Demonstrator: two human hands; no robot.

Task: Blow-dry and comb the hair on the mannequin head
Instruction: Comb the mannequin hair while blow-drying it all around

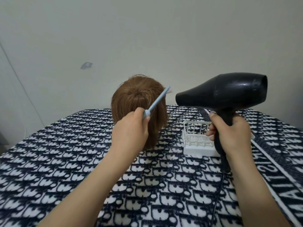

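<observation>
Your left hand [131, 128] grips the blue comb [157, 102] in smooth auburn mannequin hair [136, 99]; at three o'clock, your right hand [232, 131] clenches the black dryer [229, 90].

mannequin head [139, 102]: centre frame, on cloth [65, 161], wall [147, 30] behind | comb [157, 100]: against head's frame-right side, gripped by left hand [131, 130] in front of head | hair dryer [226, 92]: right of head, nozzle near comb tip, not touching, handle in right hand [232, 133] | rack [195, 138]: on cloth, behind right hand, lower right of head
</observation>
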